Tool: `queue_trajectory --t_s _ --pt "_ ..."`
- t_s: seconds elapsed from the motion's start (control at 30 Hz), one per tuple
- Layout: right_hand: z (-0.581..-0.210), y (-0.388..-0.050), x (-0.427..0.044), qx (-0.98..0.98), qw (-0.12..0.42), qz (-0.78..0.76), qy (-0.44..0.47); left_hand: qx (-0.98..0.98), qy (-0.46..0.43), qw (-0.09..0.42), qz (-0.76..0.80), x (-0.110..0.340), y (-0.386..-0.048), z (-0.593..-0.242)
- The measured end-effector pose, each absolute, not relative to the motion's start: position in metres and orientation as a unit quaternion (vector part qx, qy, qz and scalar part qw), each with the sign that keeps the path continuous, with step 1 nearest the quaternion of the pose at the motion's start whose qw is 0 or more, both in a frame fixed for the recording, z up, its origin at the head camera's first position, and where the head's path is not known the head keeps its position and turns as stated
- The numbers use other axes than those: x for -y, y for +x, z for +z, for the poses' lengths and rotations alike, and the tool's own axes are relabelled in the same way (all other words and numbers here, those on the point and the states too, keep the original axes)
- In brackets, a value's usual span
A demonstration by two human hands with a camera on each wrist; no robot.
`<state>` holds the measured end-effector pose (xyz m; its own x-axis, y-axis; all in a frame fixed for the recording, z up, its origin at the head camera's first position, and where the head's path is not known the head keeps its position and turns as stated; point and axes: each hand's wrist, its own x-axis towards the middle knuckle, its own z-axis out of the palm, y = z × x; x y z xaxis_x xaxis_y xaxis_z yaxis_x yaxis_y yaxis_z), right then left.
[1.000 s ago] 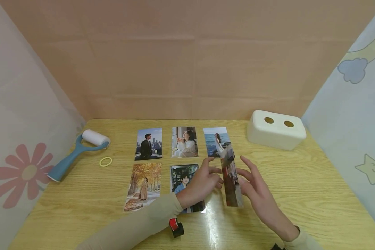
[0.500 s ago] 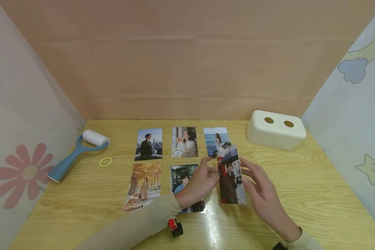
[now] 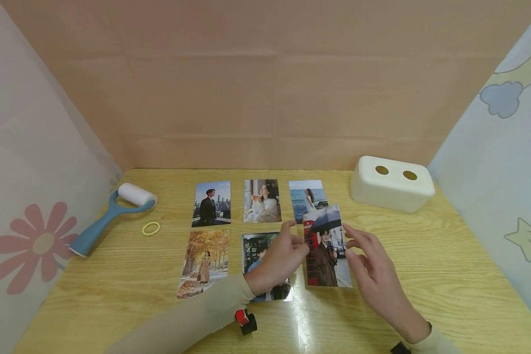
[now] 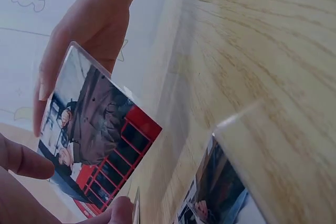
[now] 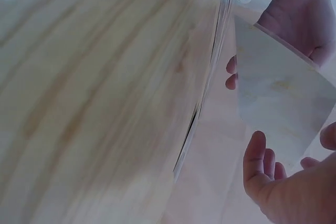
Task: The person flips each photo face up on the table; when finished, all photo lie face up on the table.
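A photo (image 3: 327, 255) of a person in a brown coat under a dark umbrella is held upright off the table between both hands. My left hand (image 3: 276, 260) pinches its left edge. At the right edge, the fingertips of my right hand (image 3: 376, 280) hold it. The right wrist view shows the photo's pale back (image 5: 283, 93). Below the left hand lies a photo of a person in blue (image 3: 252, 263), partly covered by that hand. Behind the held photo lies a sea photo (image 3: 303, 196), its lower part hidden.
A city photo (image 3: 211, 204), a window-seat photo (image 3: 262, 201) and an autumn photo (image 3: 203, 263) lie face up to the left. Farther left are a blue-handled lint roller (image 3: 99, 223) and a yellow ring (image 3: 151, 228). A white box with two holes (image 3: 391, 189) stands back right.
The held photo has turned from nearly edge-on to facing the head camera and shifted slightly left. The hands have moved little, the right one slightly outward. The photos on the table lie as before.
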<state>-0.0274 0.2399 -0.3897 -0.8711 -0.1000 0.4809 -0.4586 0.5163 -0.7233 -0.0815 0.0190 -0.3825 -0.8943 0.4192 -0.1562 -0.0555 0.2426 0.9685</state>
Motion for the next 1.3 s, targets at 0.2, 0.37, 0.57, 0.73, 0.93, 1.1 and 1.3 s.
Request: queue_trajectory --t_s 0.2,0.37,0.57,0.73,0.93,1.1,1.3 --pt "-0.39 -0.027 -0.244 0.856 0.18 0.465 0.139 -0.77 0.119 0.188 0.597 -0.017 -0.081 -0.38" --pt "-0.39 -0.029 -0.244 0.87 0.181 0.443 0.119 -0.771 0.122 0.193 0.595 -0.015 -0.08 -0.378" --pt "-0.389 -0.031 -0.244 0.898 0.159 0.401 0.082 -0.777 0.129 0.188 0.587 -0.015 -0.079 -0.376" --pt "-0.384 -0.031 -0.242 0.925 0.084 0.37 0.032 -0.782 0.131 0.199 0.576 -0.015 -0.076 -0.373" --pt "-0.382 -0.03 -0.24 0.934 0.03 0.356 -0.009 -0.776 0.139 0.225 0.573 -0.016 -0.074 -0.37" --pt "-0.383 -0.031 -0.24 0.94 0.018 0.34 -0.015 -0.777 0.149 0.242 0.562 -0.018 -0.073 -0.367" --pt "-0.385 -0.033 -0.241 0.945 0.008 0.327 -0.007 -0.804 0.163 0.247 0.515 -0.021 -0.072 -0.365"
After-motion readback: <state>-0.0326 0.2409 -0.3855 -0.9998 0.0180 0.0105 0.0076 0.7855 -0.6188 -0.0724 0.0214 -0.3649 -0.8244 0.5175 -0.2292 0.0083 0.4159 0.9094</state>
